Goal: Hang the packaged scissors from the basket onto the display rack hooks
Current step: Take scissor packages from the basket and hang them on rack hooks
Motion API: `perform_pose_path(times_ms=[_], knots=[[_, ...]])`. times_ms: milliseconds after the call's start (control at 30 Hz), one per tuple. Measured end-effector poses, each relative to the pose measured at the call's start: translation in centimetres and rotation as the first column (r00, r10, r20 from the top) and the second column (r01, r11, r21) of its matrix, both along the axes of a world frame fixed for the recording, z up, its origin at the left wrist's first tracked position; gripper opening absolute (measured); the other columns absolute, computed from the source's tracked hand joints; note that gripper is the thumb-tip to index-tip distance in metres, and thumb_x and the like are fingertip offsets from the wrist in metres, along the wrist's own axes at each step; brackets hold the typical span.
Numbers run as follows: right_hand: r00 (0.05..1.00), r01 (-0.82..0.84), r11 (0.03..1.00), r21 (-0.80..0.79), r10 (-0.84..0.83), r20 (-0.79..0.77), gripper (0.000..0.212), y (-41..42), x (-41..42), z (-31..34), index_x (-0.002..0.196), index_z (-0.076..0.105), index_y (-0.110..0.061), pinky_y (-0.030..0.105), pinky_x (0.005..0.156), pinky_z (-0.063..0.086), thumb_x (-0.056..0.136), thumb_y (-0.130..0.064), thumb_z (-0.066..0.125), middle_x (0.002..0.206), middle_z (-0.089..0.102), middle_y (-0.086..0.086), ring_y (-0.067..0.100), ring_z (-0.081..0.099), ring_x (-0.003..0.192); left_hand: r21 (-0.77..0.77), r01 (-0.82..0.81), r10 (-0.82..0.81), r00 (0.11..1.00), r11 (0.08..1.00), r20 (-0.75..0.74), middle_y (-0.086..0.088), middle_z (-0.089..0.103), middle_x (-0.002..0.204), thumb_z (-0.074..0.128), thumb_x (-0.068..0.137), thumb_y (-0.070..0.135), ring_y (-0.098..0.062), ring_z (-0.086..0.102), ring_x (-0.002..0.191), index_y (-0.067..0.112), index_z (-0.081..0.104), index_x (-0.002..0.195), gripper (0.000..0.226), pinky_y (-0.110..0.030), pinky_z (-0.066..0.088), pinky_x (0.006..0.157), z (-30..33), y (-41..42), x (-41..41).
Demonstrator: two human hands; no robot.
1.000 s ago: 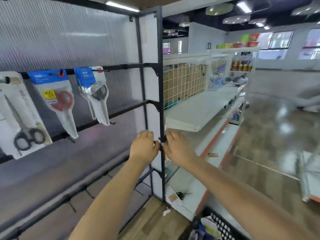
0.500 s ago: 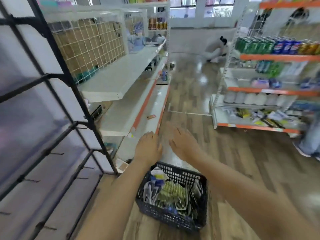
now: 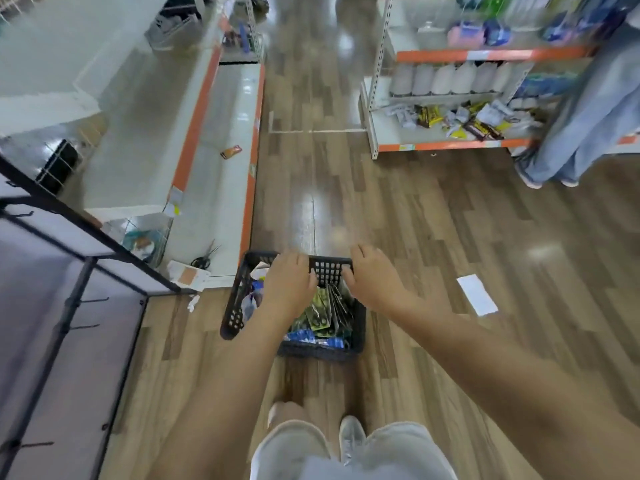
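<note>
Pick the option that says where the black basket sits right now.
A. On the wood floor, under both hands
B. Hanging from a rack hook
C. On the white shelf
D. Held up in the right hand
A: the basket stands on the wood floor, with the left hand and right hand reaching over it.

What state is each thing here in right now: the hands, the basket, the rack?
Left hand: empty, fingers relaxed, over the basket.
Right hand: empty, fingers relaxed, at the basket's far rim.
Black basket: on the floor, full of packets.
Packets: stacked on edge inside.
Display rack: its visible hooks are bare.
Loose scissors: lying on the low shelf.
</note>
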State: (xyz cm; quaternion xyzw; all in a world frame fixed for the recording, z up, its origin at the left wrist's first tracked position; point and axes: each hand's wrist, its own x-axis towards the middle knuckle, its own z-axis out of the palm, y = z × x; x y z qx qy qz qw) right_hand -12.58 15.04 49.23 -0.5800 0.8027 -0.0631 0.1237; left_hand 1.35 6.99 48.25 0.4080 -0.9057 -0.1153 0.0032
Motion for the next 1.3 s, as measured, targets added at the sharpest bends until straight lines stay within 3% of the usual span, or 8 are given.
perform_pose_path(times_ms=[100, 200, 333, 567, 733, 1000, 1133, 1300], knots=[[0.998, 0.053, 0.996, 0.068, -0.054, 0.014, 0.044, -0.4, -0.3, -2.2, 0.134, 0.041, -0.003, 0.033, 0.101, 0.033, 0.099, -0.030, 0.041, 0.134, 0.049, 0.013, 0.027, 0.046, 0.121, 0.085, 0.008, -0.007, 1.000, 0.996, -0.018, -0.013, 0.056, 0.108, 0.043, 0.096, 0.021, -0.028, 0.049, 0.106, 0.002, 0.054, 0.105, 0.024, -0.036, 0.035, 0.093, -3.1, -1.0, -0.1], [0.995, 0.090, 0.986, 0.143, -0.094, 0.018, 0.046, -1.4, -0.2, -4.4, 0.140, 0.035, -0.005, 0.031, 0.102, 0.032, 0.100, -0.030, 0.038, 0.139, 0.044, 0.009, 0.023, 0.042, 0.126, 0.130, 0.074, -0.077, 0.997, 0.989, 0.019, -0.016, 0.056, 0.115, 0.042, 0.095, 0.020, -0.032, 0.049, 0.112, 0.000, 0.054, 0.112, 0.028, -0.038, 0.035, 0.097, -6.4, -2.8, 0.5], [0.982, 0.184, 0.952, 0.246, -0.188, -0.005, 0.036, -4.1, 1.2, -8.1, 0.128, 0.043, -0.012, 0.026, 0.082, 0.031, 0.100, -0.033, 0.036, 0.125, 0.051, 0.002, 0.018, 0.049, 0.112, 0.193, 0.111, -0.132, 0.986, 0.975, 0.098, -0.012, 0.053, 0.123, 0.040, 0.097, 0.025, -0.026, 0.045, 0.119, 0.004, 0.051, 0.119, 0.033, -0.033, 0.033, 0.102, -10.6, -6.6, 2.7], [0.945, 0.217, 0.899, 0.381, -0.291, 0.147, 0.040, -8.5, 4.0, -17.0, 0.135, 0.038, -0.004, 0.029, 0.105, 0.030, 0.101, -0.023, 0.037, 0.138, 0.043, 0.011, 0.023, 0.038, 0.128, 0.308, 0.012, -0.067, 0.983, 0.951, 0.168, -0.013, 0.059, 0.102, 0.048, 0.092, 0.022, -0.030, 0.054, 0.101, 0.001, 0.059, 0.103, 0.026, -0.039, 0.043, 0.088, -19.4, -13.5, 6.8], [0.912, 0.257, 0.836, 0.485, -0.376, 0.165, 0.051, -8.5, 4.7, -24.3, 0.145, 0.027, -0.004, 0.030, 0.110, 0.024, 0.101, -0.028, 0.036, 0.148, 0.033, 0.011, 0.023, 0.032, 0.135, 0.406, -0.066, -0.020, 0.979, 0.912, 0.204, -0.012, 0.055, 0.110, 0.048, 0.095, 0.023, -0.027, 0.051, 0.106, 0.002, 0.055, 0.111, 0.028, -0.035, 0.040, 0.092, -25.4, -13.7, 8.6], [0.891, 0.259, 0.781, 0.568, -0.420, 0.172, 0.053, -6.2, 6.2, -35.2, 0.146, 0.025, -0.002, 0.028, 0.111, 0.023, 0.099, -0.023, 0.040, 0.150, 0.030, 0.011, 0.022, 0.029, 0.138, 0.519, -0.068, -0.111, 0.945, 0.852, 0.307, -0.019, 0.059, 0.106, 0.055, 0.089, 0.016, -0.035, 0.054, 0.102, -0.004, 0.059, 0.108, 0.028, -0.043, 0.043, 0.090, -35.6, -11.5, 10.4], [0.883, 0.243, 0.781, 0.575, -0.423, 0.202, 0.051, -6.0, 6.6, -41.1, 0.143, 0.030, 0.000, 0.032, 0.110, 0.027, 0.098, -0.020, 0.043, 0.145, 0.036, 0.015, 0.026, 0.035, 0.133, 0.524, -0.110, -0.073, 0.946, 0.844, 0.315, -0.017, 0.056, 0.109, 0.051, 0.092, 0.020, -0.031, 0.051, 0.105, -0.002, 0.056, 0.109, 0.028, -0.040, 0.041, 0.089, -40.9, -11.9, 10.1], [0.885, 0.211, 0.785, 0.582, -0.406, 0.227, 0.053, -7.5, 6.2, -46.4, 0.146, 0.023, -0.003, 0.031, 0.110, 0.025, 0.100, -0.025, 0.038, 0.151, 0.027, 0.011, 0.023, 0.026, 0.139, 0.513, -0.164, -0.024, 0.940, 0.843, 0.340, -0.014, 0.052, 0.115, 0.045, 0.096, 0.025, -0.028, 0.046, 0.111, 0.002, 0.051, 0.113, 0.029, -0.036, 0.038, 0.087, -45.7, -13.0, 8.8]])
